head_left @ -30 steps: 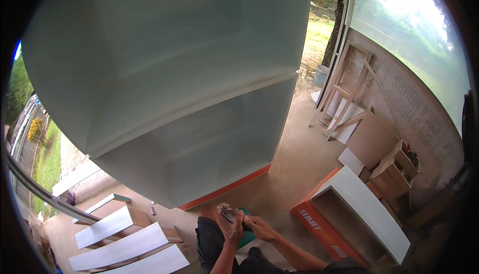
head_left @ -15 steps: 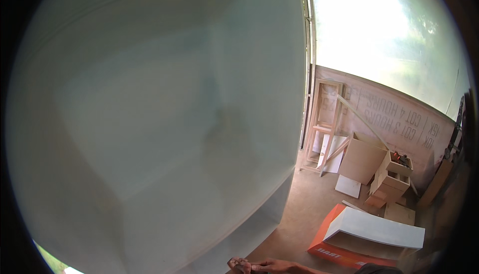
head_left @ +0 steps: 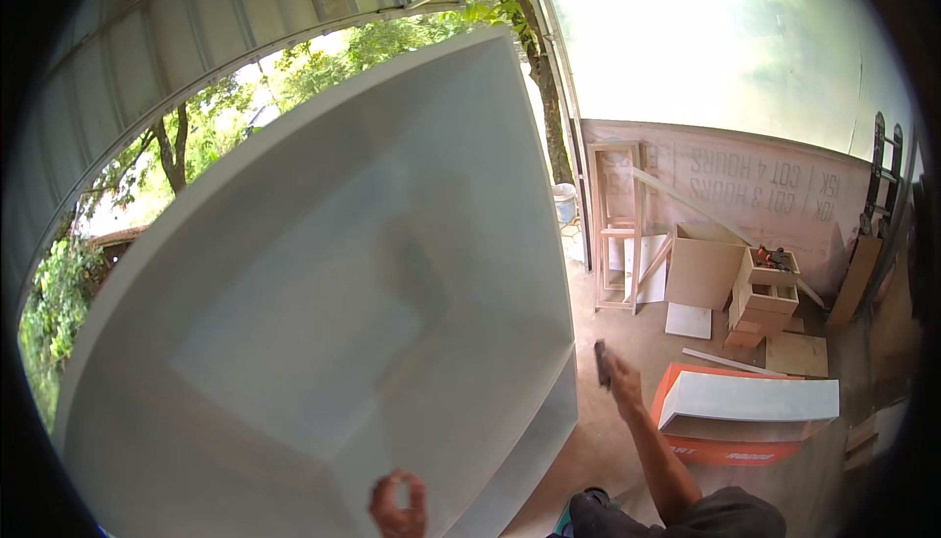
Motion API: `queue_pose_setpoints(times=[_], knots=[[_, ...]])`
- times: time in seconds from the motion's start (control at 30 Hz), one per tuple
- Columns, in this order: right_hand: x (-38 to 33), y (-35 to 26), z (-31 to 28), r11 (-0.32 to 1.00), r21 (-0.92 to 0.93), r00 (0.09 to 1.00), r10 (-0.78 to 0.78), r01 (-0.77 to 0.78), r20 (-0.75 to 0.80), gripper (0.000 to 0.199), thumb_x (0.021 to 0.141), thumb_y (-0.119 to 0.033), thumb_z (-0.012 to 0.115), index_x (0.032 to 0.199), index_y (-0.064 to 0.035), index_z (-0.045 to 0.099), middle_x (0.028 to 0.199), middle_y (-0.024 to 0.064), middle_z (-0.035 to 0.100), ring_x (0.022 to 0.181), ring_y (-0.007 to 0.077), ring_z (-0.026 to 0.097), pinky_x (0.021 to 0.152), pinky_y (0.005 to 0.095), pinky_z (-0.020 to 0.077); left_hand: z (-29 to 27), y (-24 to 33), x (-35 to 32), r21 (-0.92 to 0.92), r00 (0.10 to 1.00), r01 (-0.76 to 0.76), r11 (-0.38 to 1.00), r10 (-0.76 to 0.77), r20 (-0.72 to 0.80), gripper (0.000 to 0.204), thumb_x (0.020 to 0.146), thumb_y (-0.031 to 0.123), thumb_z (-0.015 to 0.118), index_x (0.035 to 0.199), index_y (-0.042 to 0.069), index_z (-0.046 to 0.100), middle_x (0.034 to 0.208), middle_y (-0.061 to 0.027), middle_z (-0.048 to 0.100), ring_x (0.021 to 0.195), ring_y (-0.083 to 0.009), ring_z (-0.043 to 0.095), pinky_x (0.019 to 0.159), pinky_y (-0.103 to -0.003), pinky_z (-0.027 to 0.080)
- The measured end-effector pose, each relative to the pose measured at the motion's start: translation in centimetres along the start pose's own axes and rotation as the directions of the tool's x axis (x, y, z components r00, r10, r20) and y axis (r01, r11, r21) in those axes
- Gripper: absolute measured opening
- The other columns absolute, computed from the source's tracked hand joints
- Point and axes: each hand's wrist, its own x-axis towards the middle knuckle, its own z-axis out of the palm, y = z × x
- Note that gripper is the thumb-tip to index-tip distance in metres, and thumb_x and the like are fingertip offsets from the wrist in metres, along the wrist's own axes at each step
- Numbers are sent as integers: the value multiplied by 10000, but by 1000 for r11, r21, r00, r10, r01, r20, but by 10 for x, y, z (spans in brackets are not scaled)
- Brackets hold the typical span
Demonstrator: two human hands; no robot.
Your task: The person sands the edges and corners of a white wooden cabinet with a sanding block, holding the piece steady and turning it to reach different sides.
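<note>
A large pale grey-white open-fronted cabinet [head_left: 294, 342] fills the left and middle of the view, its inner corners and a soft shadow showing. At the lower edge, in front of the cabinet, my left hand [head_left: 399, 507] is raised with curled fingers and a gap between thumb and finger; nothing shows in it. To the right of the cabinet's edge, my right hand [head_left: 623, 381] stretches forward. Its fingers are closed round a small dark flat block [head_left: 602, 364], whose exact kind I cannot make out. Neither hand appears to touch the cabinet.
A white box-like piece [head_left: 750, 396] rests on an orange base [head_left: 725, 452] to the right. Behind it stand stacked wooden boxes [head_left: 765, 303], a bare wooden frame [head_left: 618, 229] and loose boards [head_left: 688, 320]. A ladder [head_left: 884, 166] leans at the far right.
My hands were together at the bottom edge; now they are apart, the right one farther forward with the dark block. The view has drawn back, showing the cabinet's top edge and trees.
</note>
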Motion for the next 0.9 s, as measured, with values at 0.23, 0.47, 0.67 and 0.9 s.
queue_pose_setpoints(times=[0.23, 0.47, 0.67, 0.9], knots=[[63, -183, 55, 832, -22, 832, -553, 555, 46, 447, 1037, -224, 698, 1440, -41, 634, 1119, 35, 688, 824, 67, 596, 696, 240, 507, -118, 184, 130, 398, 477, -594, 699, 704, -525, 241, 1020, 111, 617, 1193, -55, 648, 1118, -202, 680, 1052, -342, 656, 938, -447, 525], [98, -231, 104, 684, -10, 683, -728, 729, -55, 436, 989, -193, 746, 1388, -34, 669, 1379, 201, 661, 1151, 202, 685, 896, 293, 594, -91, 287, 229, 745, 483, -415, 523, 820, -307, 496, 946, 197, 737, 1374, -10, 597, 1372, -164, 630, 1305, -341, 578, 1140, -507, 418], [131, -223, 123, 754, -3, 748, -652, 657, -124, 432, 981, -224, 754, 1368, -43, 691, 1350, 214, 670, 1216, 250, 661, 984, 362, 548, -83, 283, 261, 765, 702, -167, 622, 620, -350, 520, 836, 338, 857, 1236, 64, 666, 1198, -131, 669, 1185, -332, 599, 1050, -494, 440], [172, -336, 166, 430, -105, 428, -903, 897, -49, 410, 979, -284, 750, 1367, -157, 715, 1330, 252, 653, 1288, 357, 609, 1077, 446, 474, -75, 258, 289, 826, 474, -136, 546, 768, -430, 419, 830, 318, 877, 1090, 71, 661, 1089, -73, 689, 1070, -320, 640, 932, -477, 465]])
